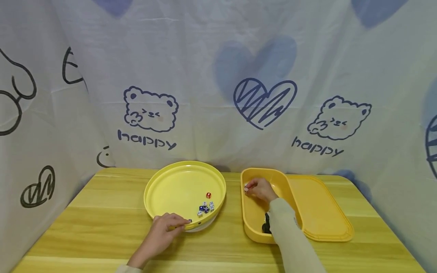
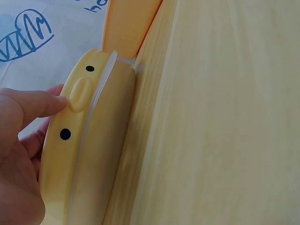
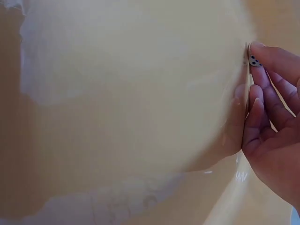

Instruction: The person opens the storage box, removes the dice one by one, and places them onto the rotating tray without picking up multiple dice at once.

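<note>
My left hand (image 1: 164,232) is at the near rim of a round yellow tray (image 1: 164,178) with a chick face on its side. In the left wrist view its thumb (image 2: 51,104) lies by the raised beak, with the other fingers behind the rim, partly hidden. Several white and blue dice (image 1: 205,208) and a red die (image 1: 208,195) lie in the tray, and a small dark-and-white piece (image 1: 190,220) is by the left fingertips. Inside an orange box (image 1: 250,223), my right hand (image 1: 261,189) pinches a white die (image 3: 254,61) with dark dots beside the wall.
A black object (image 1: 266,224) lies in the near end of the box, partly covered by the right sleeve (image 1: 290,231). Right of the box is a flat orange lid (image 1: 322,206). A printed cloth (image 1: 205,76) hangs behind the wooden table (image 1: 102,212).
</note>
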`<state>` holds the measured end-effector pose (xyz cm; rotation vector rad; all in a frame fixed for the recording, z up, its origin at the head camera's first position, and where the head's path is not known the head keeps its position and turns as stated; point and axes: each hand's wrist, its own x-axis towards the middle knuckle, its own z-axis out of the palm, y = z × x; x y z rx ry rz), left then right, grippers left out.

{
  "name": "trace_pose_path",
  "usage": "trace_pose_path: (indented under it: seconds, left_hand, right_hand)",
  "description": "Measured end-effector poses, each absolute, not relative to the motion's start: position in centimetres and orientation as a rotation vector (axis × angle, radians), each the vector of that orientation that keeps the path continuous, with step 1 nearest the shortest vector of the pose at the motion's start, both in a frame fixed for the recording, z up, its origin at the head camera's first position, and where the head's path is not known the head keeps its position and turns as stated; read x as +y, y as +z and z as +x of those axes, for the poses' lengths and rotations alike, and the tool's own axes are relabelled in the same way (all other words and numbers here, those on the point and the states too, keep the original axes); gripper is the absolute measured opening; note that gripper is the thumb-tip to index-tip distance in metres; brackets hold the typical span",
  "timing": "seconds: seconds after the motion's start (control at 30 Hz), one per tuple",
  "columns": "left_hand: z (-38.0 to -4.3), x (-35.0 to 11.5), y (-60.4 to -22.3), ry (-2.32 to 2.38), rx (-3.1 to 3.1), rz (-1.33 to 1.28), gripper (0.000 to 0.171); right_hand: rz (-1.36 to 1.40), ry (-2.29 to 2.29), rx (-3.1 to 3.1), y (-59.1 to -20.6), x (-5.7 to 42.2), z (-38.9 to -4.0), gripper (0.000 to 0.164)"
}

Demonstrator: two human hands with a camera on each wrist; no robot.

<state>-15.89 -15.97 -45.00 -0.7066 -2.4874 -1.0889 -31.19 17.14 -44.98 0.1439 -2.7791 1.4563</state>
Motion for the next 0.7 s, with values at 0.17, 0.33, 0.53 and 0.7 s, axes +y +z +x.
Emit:
trace_pose_path:
  seconds: [0.17,0.33,0.53,0.7]
  left_hand:
    - [-15.87,-16.06,-45.14,-1.092,-2.499,-0.700,0.019]
    - [-15.89,-16.11,-45.08,-1.097,-2.522,-0.686,0.020]
    - [-15.77,-16.12,-44.83,-1.103,-2.525,-0.690,0.017]
    - [-15.78,-16.05,-44.92,-1.099,-2.524,-0.699,0.017]
  right_hand:
    - [0.188,1.506,-2.795,-44.95,17.23,-31.03,0.011]
    - [0.210,1.542,-2.812,-44.82,17.34,-30.82,0.011]
    - [0.244,1.559,-2.816,-44.64,17.46,-30.66,0.011]
    - [0.236,1.569,-2.822,-44.78,17.93,-30.75,0.010]
